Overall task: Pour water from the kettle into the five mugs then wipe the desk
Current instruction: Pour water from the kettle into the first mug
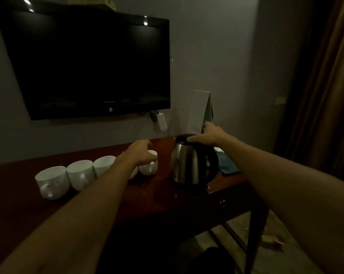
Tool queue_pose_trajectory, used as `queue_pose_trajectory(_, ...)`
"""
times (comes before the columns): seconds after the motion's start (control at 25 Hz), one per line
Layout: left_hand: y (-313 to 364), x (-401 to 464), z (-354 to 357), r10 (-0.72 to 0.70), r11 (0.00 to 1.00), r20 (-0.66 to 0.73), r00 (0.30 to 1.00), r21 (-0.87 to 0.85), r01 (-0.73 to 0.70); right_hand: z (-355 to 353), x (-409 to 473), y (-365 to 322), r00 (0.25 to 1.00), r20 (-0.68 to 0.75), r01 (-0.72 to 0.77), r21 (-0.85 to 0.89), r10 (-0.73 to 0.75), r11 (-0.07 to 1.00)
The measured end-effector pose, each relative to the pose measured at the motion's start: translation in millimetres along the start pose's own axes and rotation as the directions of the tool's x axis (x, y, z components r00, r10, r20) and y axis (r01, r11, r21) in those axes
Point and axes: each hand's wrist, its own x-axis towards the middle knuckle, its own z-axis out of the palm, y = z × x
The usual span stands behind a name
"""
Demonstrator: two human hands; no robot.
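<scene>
The right hand (208, 136) rests on the kettle (188, 161), its fingers laid over the black lid. The left hand (139, 153) grasps the rightmost white mug (150, 168) on the desk (157, 194).

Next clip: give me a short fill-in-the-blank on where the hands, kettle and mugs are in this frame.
1. The right hand rests on the kettle's ____.
2. The steel kettle stands to the ____ of the white mugs.
3. The left hand reaches over the mug nearest the ____.
4. Above the desk hangs a dark ____.

Missing words: lid; right; kettle; television
</scene>
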Motion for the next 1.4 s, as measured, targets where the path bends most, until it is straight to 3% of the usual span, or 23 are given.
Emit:
queue_pose_trajectory(0.16,-7,-9,33,-0.202,0.971,-0.093,0.975,-0.152,0.187,19,-16,32,0.992,0.125,-0.025,0.163,0.004,0.986)
queue_pose_trajectory(0.32,-7,-6,61,-0.409,0.882,-0.157,0.899,-0.319,0.346,50,-24,48,0.986,-0.152,0.131,0.434,-0.07,0.891)
queue_pose_trajectory(0.44,-8,6,78,-0.491,0.842,-0.231,0.84,-0.372,0.39,59,-23,48,0.956,-0.284,0.192,0.408,-0.076,0.893)
queue_pose_trajectory(0.56,-2,18,86,-0.53,0.828,-0.283,0.8,-0.378,0.415,62,-17,51,0.957,-0.28,0.197,0.418,-0.08,0.887)
queue_pose_trajectory(0.68,9,24,91,-0.572,0.792,-0.248,0.782,-0.414,0.448,60,-17,50,0.951,-0.289,0.224,0.411,-0.107,0.883)
queue_pose_trajectory(1.0,-8,18,95,-0.531,0.832,-0.289,0.797,-0.356,0.425,58,-21,47,0.95,-0.292,0.23,0.425,-0.108,0.875)
queue_pose_trajectory(1.4,-44,5,84,-0.369,0.913,-0.222,0.902,-0.265,0.309,56,-27,47,0.961,-0.217,0.254,0.463,-0.169,0.849)
